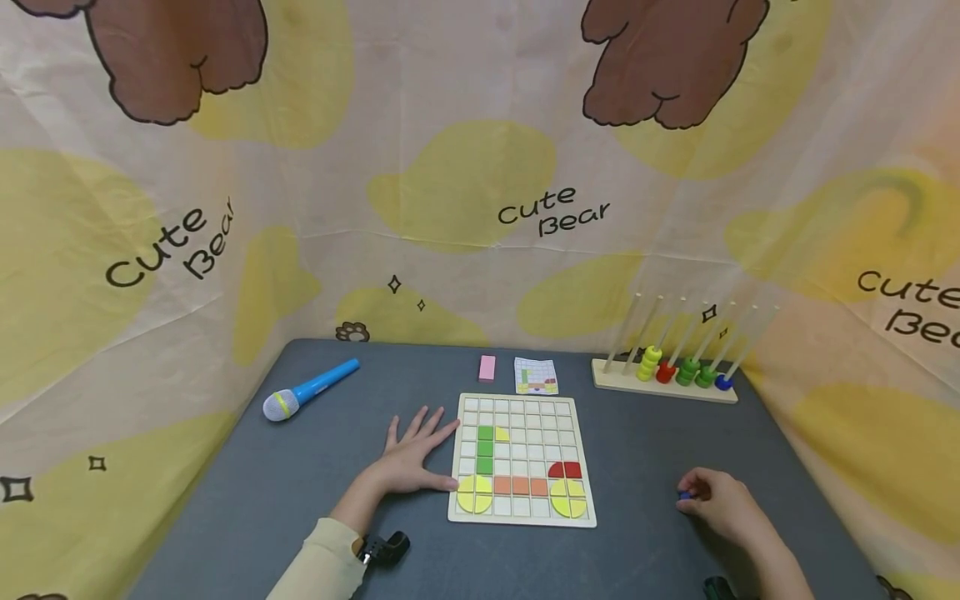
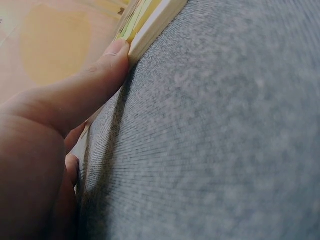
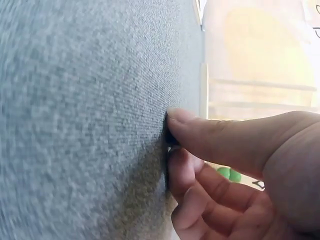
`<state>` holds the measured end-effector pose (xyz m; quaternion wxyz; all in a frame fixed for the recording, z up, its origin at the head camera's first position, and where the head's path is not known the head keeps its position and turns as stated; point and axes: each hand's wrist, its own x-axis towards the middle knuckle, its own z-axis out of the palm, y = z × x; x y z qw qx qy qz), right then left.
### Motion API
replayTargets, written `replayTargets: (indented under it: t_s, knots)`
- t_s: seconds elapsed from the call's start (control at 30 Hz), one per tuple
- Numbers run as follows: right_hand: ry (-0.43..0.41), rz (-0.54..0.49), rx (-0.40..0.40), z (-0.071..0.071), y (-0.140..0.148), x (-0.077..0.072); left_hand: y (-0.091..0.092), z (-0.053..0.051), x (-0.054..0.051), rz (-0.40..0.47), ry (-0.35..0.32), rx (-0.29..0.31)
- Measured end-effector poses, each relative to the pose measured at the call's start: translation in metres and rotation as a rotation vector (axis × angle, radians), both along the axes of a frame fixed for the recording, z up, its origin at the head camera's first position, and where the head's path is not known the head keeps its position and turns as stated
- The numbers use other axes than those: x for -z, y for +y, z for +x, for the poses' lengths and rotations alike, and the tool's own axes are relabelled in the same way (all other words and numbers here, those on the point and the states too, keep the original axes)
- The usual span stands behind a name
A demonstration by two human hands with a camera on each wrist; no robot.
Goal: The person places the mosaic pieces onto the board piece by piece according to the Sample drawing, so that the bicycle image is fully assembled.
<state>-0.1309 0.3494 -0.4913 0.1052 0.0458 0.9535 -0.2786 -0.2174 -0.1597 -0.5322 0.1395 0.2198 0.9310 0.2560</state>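
Note:
A pale wooden grid board lies on the table, bearing green, yellow, orange and red flat pieces. My left hand is spread at its left side, with thumb and fingertips against the edge. In the left wrist view the thumb presses the board's rim. Right of the board, my right hand pinches a small blue bead between thumb and finger, low at the tabletop. The bead looks dark and mostly hidden in the right wrist view.
A bead rack with upright rods and coloured beads stands at the back right. Behind the board lie a printed pattern card and a pink block. A blue toy microphone lies at the left. Printed cloth hangs behind the table.

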Motion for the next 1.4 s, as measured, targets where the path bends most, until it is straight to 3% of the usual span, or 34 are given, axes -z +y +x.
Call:
replayTargets:
  t_s: [0.2,0.57,0.9,1.13,1.4]
  knots:
    - [-0.036,-0.072,0.023,0.0,-0.006,0.0,-0.001,0.001,0.0,0.009,-0.002,0.006]
    - [0.021,-0.184,-0.028,-0.003,-0.034,-0.009,-0.002,-0.001,0.002,0.003,0.006,0.009]
    - [0.069,-0.203,-0.02,-0.015,-0.07,-0.006,-0.002,0.0,0.0,0.013,0.002,0.011]
    - [0.039,-0.213,-0.015,-0.019,-0.086,-0.004,-0.001,-0.001,0.002,-0.001,0.005,0.013]
    - [0.08,-0.231,-0.104,-0.02,-0.099,-0.006,-0.001,-0.003,0.004,0.018,0.006,0.017]
